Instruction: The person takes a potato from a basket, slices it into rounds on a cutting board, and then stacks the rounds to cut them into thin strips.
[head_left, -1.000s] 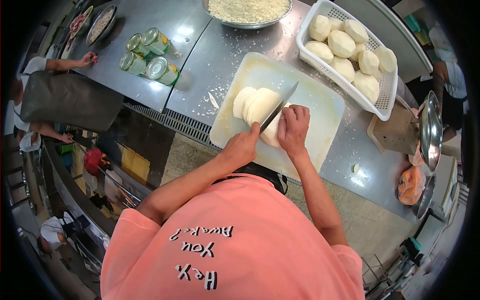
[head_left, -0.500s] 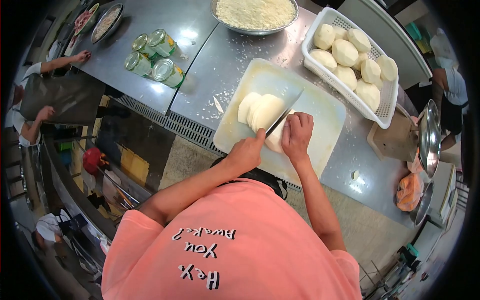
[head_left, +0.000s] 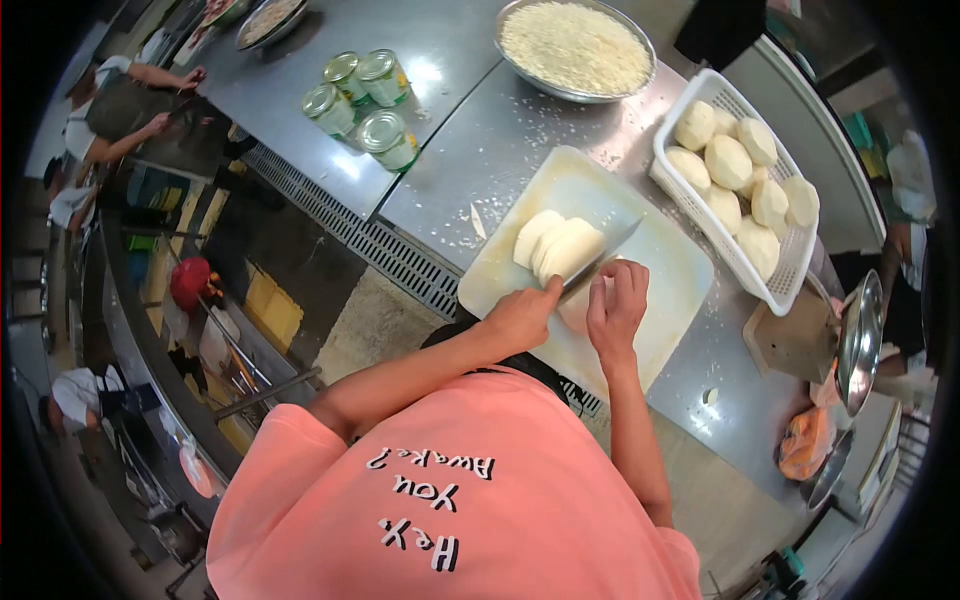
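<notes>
My left hand (head_left: 522, 318) is closed on a kitchen knife (head_left: 622, 238), index finger along the top of its blade; the handle is hidden in my palm. The blade stands between a fan of white slices (head_left: 560, 246) and the uncut piece of peeled root vegetable, apparently jicama (head_left: 575, 308). My right hand (head_left: 617, 308) has its fingers curled on that uncut piece and partly covers it. Under everything lies a white cutting board (head_left: 678, 268), near the edge of the steel table.
A white basket (head_left: 668, 165) of peeled jicamas stands at the right. Behind the board is a metal bowl (head_left: 575, 95) of white shreds. Several cans (head_left: 388, 140) stand left. Metal bowls (head_left: 860, 345) and an orange bag (head_left: 806, 442) sit far right. Another person's hand (head_left: 158, 123) shows far left.
The whole view has shifted, so the table things appear lower and further right. The knife remains at the cut edge, with both hands still on the knife and the jicama.
</notes>
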